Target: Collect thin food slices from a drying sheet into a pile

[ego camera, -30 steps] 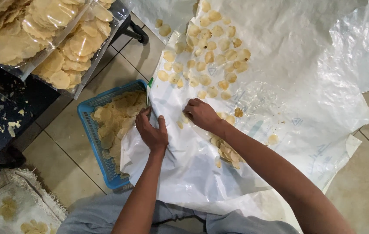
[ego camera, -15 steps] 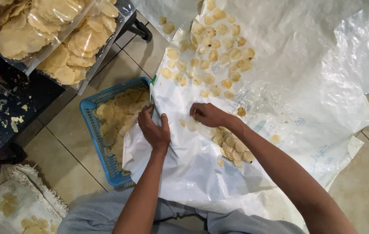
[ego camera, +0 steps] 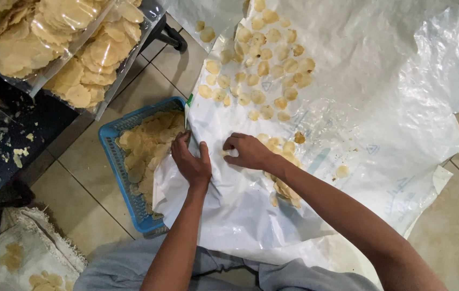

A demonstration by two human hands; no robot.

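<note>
Nearest the camera, the person's grey trousers [ego camera: 148, 267] fill the bottom edge, and both forearms reach up from there. The left hand [ego camera: 190, 160] presses on the left border of the white plastic sheet [ego camera: 359, 81], fingers spread narrowly and curled over the edge where the sheet overlaps the blue basket [ego camera: 112, 161]. The right hand [ego camera: 248, 151] lies just beside it on the sheet, fingers bent inward in a loose cup against a few pale round crackers [ego camera: 280, 148]; whether it pinches one cannot be told.

The basket is a long rectangle whose long axis runs from lower right to upper left, its far end pointing toward the dark table [ego camera: 3, 156]. It sits on the floor tiles [ego camera: 78, 199], half filled with crackers, its right side hidden under the sheet.

Further out, more crackers [ego camera: 256, 59] lie scattered in a band across the sheet, which is crumpled and spreads up and right over the tiles. At lower left lies a woven sack [ego camera: 25, 258]. At the far upper left, clear bags of crackers [ego camera: 73, 48] rest on the crumb-strewn table.
</note>
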